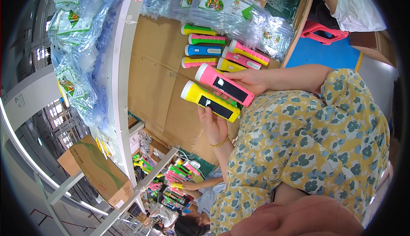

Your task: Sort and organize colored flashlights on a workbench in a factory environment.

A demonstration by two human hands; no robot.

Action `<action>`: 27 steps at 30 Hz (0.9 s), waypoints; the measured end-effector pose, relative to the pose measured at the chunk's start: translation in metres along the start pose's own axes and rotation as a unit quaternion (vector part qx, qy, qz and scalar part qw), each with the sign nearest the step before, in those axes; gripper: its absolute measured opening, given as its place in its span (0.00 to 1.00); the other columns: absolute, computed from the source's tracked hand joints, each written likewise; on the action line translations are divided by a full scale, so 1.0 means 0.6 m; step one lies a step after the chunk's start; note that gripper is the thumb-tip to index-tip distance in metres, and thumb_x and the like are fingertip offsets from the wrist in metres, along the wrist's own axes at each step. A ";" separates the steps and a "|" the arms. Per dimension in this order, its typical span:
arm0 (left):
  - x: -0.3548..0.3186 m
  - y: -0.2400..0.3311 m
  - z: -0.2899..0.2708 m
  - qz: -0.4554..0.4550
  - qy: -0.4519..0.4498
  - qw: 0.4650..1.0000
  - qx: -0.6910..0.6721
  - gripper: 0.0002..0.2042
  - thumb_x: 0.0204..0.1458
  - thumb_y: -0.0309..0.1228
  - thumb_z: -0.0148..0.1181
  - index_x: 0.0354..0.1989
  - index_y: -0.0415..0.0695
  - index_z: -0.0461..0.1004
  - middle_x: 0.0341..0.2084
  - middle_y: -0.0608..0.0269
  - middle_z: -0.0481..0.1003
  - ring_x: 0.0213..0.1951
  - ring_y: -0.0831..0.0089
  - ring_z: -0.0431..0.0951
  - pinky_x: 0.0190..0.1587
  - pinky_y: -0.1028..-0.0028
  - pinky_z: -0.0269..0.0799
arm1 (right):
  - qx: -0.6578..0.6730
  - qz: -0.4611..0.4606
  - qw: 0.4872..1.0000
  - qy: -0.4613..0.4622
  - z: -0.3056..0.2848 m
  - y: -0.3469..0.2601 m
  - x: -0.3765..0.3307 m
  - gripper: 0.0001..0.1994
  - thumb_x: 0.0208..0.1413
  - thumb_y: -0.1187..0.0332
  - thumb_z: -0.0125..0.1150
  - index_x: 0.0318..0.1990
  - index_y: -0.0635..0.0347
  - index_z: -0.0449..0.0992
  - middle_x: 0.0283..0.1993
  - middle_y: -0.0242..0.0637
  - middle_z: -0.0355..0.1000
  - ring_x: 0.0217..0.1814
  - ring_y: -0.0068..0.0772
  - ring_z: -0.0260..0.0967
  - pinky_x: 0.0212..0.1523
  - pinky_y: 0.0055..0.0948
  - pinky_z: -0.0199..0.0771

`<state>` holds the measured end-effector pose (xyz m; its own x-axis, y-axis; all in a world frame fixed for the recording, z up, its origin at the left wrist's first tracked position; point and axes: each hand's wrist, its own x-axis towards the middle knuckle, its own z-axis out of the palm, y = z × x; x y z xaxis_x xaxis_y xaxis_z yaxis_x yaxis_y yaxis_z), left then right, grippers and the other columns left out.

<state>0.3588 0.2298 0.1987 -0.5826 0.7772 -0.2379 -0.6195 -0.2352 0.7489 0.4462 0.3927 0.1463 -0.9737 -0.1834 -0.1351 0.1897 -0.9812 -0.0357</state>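
My left hand [215,127], with a beaded bracelet on its wrist, grips a yellow flashlight [212,104] by its body. The thumb presses on the long black panel along its side. Just above it, my right hand [250,80] holds a pink flashlight [223,84] of the same shape, also with a black panel and a white head ring. The two flashlights lie almost parallel, panels facing up, over the table's brown cardboard cover [158,69]. Most of the right fingers are hidden behind the pink one. A bit of green shows behind the yellow body.
Beyond my right hand, several flashlights in rows [207,39] lie on the cardboard, beside clear printed bags [226,12]. More bags [77,35] hang past a white frame post [121,74]. A carton [96,172] rests lower left; co-workers handle flashlights [181,174] below.
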 end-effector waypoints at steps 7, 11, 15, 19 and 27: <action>0.000 -0.002 -0.007 -0.010 0.065 0.998 -0.013 0.22 0.57 0.32 0.49 0.58 0.40 0.54 0.50 0.48 0.66 0.53 0.58 0.68 0.54 0.60 0.66 | 0.012 0.014 1.000 -0.002 0.002 -0.014 0.000 0.22 0.63 0.53 0.38 0.55 0.60 0.62 0.49 0.40 0.69 0.45 0.28 0.69 0.40 0.26 0.74; -0.003 -0.005 -0.007 -0.017 0.056 0.998 -0.023 0.22 0.57 0.31 0.50 0.58 0.40 0.55 0.50 0.50 0.66 0.54 0.60 0.67 0.55 0.62 0.66 | 0.037 0.017 0.999 -0.010 0.001 -0.011 0.001 0.21 0.63 0.53 0.38 0.54 0.60 0.63 0.48 0.40 0.69 0.45 0.29 0.69 0.37 0.25 0.75; -0.001 -0.009 -0.017 -0.012 0.052 0.999 -0.006 0.21 0.57 0.33 0.50 0.56 0.40 0.57 0.49 0.53 0.68 0.52 0.62 0.69 0.54 0.64 0.66 | 0.034 0.025 0.999 -0.025 0.001 -0.011 0.001 0.21 0.62 0.52 0.41 0.52 0.60 0.64 0.45 0.40 0.70 0.43 0.29 0.70 0.40 0.26 0.74; 0.005 -0.002 -0.001 -0.018 0.028 0.999 0.018 0.21 0.57 0.35 0.50 0.56 0.41 0.57 0.48 0.51 0.68 0.50 0.60 0.70 0.52 0.62 0.68 | -0.011 0.000 1.000 0.004 -0.001 -0.007 -0.002 0.21 0.62 0.52 0.40 0.52 0.59 0.65 0.46 0.39 0.70 0.44 0.29 0.70 0.42 0.26 0.73; -0.004 0.014 -0.008 -0.022 0.042 0.998 0.028 0.21 0.55 0.27 0.52 0.56 0.41 0.57 0.47 0.50 0.69 0.47 0.64 0.72 0.49 0.64 0.72 | -0.077 -0.027 0.994 0.067 0.022 0.005 0.004 0.21 0.64 0.53 0.36 0.56 0.57 0.61 0.48 0.41 0.69 0.45 0.30 0.69 0.38 0.24 0.74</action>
<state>0.3524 0.2234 0.2026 -0.5989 0.7338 -0.3206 -0.6168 -0.1672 0.7692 0.4430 0.3888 0.1592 -0.9594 -0.1111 -0.2594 0.1652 -0.9664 -0.1971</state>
